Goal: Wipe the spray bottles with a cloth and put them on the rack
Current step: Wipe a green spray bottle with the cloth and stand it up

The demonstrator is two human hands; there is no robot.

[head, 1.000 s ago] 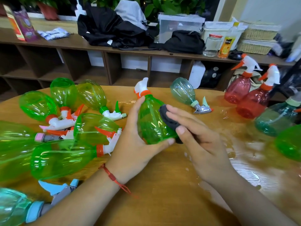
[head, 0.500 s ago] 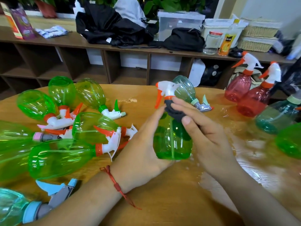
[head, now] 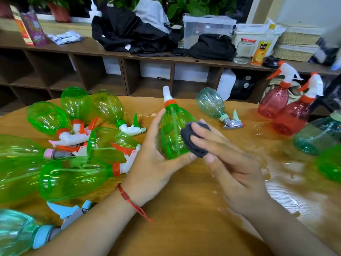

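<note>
- The cloth (head: 195,139) has moved from the bottle (head: 172,133) neck down to its side.
- Grip of left hand (head: 153,163) holds the bottle; right hand (head: 230,163) holds the cloth.
- Wet wooden worktop (head: 184,209); cluttered shelf (head: 83,50) behind.

Both arms on my feed are bare: the left forearm (head: 96,224) and the right forearm (head: 287,230) show skin all the way to the frame edge. The left hand (head: 155,163) has one thing worn at its wrist, a thin red string bracelet (head: 127,197). It has a thicker knotted stretch across the top of the wrist, and a loose tail (head: 145,217) hangs off it. On the right hand (head: 234,169) I can make out short-cut fingernails (head: 210,158), and the wrist behind it is bare.
</note>
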